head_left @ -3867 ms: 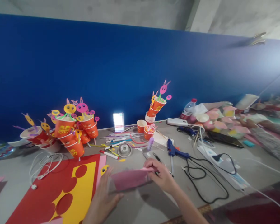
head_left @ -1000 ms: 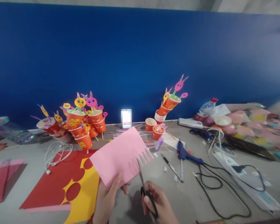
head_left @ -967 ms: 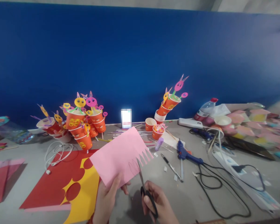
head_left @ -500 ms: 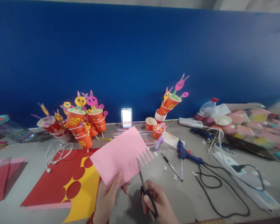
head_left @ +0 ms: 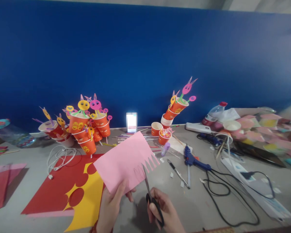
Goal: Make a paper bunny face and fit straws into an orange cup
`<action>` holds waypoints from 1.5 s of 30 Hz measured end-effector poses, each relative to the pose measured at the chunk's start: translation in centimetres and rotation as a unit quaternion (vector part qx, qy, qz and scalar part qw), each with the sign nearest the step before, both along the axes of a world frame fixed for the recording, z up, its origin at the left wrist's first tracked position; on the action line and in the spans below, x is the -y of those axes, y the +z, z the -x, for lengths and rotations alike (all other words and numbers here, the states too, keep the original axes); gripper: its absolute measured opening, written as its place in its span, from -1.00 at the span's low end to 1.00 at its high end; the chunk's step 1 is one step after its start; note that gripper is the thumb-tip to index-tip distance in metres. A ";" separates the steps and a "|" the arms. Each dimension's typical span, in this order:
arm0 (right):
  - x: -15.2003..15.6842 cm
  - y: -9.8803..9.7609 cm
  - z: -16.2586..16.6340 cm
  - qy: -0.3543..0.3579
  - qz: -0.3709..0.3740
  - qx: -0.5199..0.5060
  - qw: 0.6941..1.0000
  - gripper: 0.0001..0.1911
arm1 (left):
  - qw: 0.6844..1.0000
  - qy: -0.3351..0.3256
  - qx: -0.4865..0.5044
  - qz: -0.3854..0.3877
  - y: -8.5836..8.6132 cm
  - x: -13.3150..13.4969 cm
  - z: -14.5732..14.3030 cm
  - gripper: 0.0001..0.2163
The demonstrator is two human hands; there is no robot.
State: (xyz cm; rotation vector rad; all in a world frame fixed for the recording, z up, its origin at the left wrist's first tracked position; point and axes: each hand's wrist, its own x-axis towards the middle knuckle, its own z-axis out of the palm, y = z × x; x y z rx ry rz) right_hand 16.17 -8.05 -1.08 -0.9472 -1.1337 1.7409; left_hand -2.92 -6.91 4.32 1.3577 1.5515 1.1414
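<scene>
Pinched by its lower edge, a pink sheet of paper (head_left: 122, 158) is in my left hand (head_left: 113, 200), thumb on top and fingers underneath. Its right side has several pointed cuts, and narrow loops are drawn in pencil beside them. Black-handled scissors (head_left: 154, 202) are in my right hand (head_left: 163, 207), fingers through the handles. The blades reach up to the sheet's right edge, close to the drawn loops. On the table at the left lie red paper (head_left: 55, 184) and yellow paper with round cut-outs (head_left: 87, 194).
Stacked orange cups with paper faces (head_left: 83, 129) stand at back left, another stack (head_left: 172, 113) at back right. A blue glue gun (head_left: 190, 157), a pen (head_left: 178, 173) and a power strip (head_left: 254, 191) with cables lie to the right. A white cable (head_left: 60, 157) is coiled at left.
</scene>
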 end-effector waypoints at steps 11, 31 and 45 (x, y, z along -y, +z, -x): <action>-0.1 0.5 0.1 0.000 -0.002 0.008 1.000 -0.39 | 1.000 -0.010 0.004 0.016 -0.1 0.0 0.1 -0.53; 0.2 1.9 0.1 -0.016 -0.014 0.024 0.999 -0.36 | 0.998 0.018 0.021 0.054 0.0 0.5 0.0 -0.53; 0.3 1.2 -0.2 -0.021 -0.019 0.045 0.999 -0.35 | 0.997 0.001 0.059 0.056 -0.4 0.5 0.2 -0.55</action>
